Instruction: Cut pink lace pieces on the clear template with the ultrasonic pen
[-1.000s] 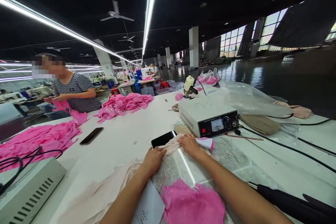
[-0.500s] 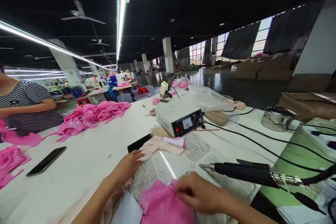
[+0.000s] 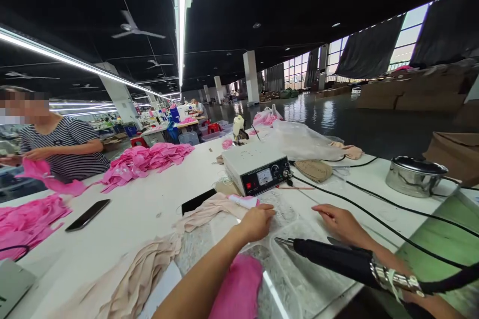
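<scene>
My left hand (image 3: pixel 258 222) is over the clear sheet (image 3: pixel 292 264), its fingers drawn together beside a white-and-pink roll (image 3: pixel 243 201). Whatever may be in its fingers is too small to make out. Further right, my right hand (image 3: pixel 339 224) has its fingers stretched forward, with no object visible in them. A black handheld tool with a metal tip (image 3: pixel 329 256) lies in front of the right forearm and hides part of it. Pink fabric (image 3: pixel 239 286) lies under my left forearm, partly hidden. Beige fabric (image 3: pixel 145 269) lies to the left, over a white sheet.
A control box with a dial (image 3: pixel 258 169) stands behind my hands, its cable running right. Two phones (image 3: pixel 88 215) lie on the table, one beside the box. A steel pot (image 3: pixel 415 177) stands right. Across the table, a person in stripes (image 3: pixel 75 144) handles pink cloth near piles.
My left hand has moved right, off the beige cloth. The right hand has let go of the pink fabric and moved right, beyond the tool's tip. The view has turned slightly left.
</scene>
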`<state>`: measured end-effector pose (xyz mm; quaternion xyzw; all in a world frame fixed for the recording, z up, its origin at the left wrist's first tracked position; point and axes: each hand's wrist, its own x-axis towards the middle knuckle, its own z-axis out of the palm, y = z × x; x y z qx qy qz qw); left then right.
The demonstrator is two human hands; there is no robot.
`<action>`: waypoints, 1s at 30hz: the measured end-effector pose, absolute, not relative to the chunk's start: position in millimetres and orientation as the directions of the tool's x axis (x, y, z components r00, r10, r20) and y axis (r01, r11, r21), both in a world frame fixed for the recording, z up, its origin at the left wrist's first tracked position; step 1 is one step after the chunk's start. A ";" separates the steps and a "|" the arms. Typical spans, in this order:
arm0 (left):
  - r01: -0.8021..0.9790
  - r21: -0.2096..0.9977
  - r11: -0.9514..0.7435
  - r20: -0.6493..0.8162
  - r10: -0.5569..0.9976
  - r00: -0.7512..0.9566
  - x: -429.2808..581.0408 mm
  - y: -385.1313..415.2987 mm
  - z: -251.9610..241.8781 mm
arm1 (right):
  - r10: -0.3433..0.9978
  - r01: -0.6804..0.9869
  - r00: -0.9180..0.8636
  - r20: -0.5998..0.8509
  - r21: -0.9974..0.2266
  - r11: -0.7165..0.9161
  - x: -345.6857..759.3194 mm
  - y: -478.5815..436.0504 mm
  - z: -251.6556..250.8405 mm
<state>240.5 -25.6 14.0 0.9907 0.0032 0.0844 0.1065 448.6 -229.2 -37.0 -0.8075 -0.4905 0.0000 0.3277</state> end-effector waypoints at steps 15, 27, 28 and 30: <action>0.135 0.153 -0.979 0.092 0.150 0.984 284.7 -8.0 -15.4 | 0.909 0.973 0.172 0.379 -0.210 -0.097 522.0 -106.4 -76.9; 0.213 0.134 -0.968 0.145 0.232 0.962 341.9 -17.9 -21.2 | 0.790 0.939 0.337 0.512 -0.246 -0.240 562.4 -113.2 -86.1; 0.214 0.128 -0.968 0.158 0.233 0.960 342.6 -19.3 -20.3 | 0.792 0.942 0.326 0.516 -0.244 -0.228 566.9 -114.5 -82.8; 0.222 0.116 -0.968 0.184 0.241 0.953 343.7 -20.0 -17.8 | 0.800 0.953 0.291 0.524 -0.232 -0.195 572.5 -118.8 -76.0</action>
